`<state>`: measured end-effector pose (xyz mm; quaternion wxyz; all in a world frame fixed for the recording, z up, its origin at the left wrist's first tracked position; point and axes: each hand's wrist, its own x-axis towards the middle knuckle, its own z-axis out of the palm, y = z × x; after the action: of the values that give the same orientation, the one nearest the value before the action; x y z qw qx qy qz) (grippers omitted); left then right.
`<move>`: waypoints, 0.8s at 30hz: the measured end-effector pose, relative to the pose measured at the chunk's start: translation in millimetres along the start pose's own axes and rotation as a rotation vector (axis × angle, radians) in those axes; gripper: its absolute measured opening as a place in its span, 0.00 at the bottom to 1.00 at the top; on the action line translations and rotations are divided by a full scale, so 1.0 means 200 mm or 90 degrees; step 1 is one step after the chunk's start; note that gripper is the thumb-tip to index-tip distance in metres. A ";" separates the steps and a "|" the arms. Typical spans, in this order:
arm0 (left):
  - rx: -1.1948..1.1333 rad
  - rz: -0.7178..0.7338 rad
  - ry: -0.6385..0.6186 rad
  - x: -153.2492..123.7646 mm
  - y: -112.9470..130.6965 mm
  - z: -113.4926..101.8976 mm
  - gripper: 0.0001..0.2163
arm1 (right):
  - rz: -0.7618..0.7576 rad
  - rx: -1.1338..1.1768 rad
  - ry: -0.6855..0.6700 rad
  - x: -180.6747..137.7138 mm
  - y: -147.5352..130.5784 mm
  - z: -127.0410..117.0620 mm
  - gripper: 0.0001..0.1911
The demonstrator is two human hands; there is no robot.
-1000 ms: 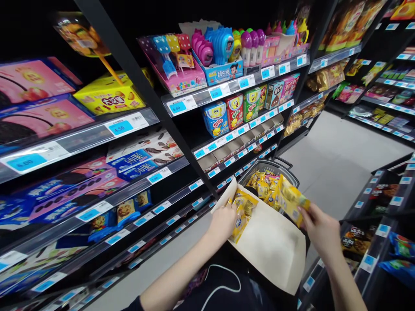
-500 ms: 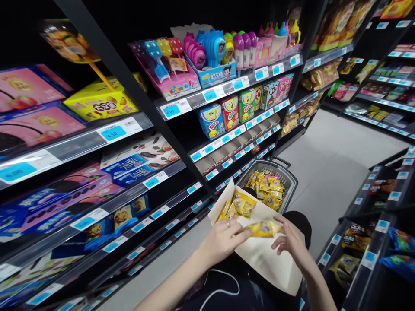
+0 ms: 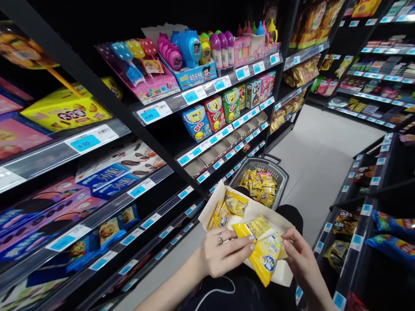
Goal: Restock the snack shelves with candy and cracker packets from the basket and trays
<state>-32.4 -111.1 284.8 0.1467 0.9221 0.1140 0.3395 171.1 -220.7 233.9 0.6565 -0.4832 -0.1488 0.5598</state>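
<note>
My left hand (image 3: 223,255), with a ring on one finger, pinches the upper yellow snack packet (image 3: 256,227) over an open beige cardboard box (image 3: 249,211) on my lap. My right hand (image 3: 300,259) grips the right side of the lower yellow packet (image 3: 266,258). The two packets overlap between my hands. More yellow packets (image 3: 227,207) lie in the far end of the box. Just beyond it on the floor stands a dark shopping basket (image 3: 281,172) filled with several of the same yellow packets (image 3: 261,183).
Dark shelves with blue price tags run along my left, holding biscuit boxes (image 3: 119,166), a yellow box (image 3: 65,110), small cartons (image 3: 215,112) and toy candy (image 3: 191,54). Another low shelf (image 3: 369,207) stands close on my right. A grey floor aisle (image 3: 317,155) lies ahead.
My right hand brought packets from the basket side over the box. Both hands came together and now hold two packets, nearer to me. The view swung a little to the right.
</note>
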 end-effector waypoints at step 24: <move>-0.426 -0.652 -0.031 0.06 0.01 0.17 0.07 | -0.200 -0.369 0.090 -0.08 0.04 -0.05 0.07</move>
<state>-0.5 -116.8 267.4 0.5756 0.6612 0.4267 0.2223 167.1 -240.6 228.2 0.5786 -0.6585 -0.3289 0.3513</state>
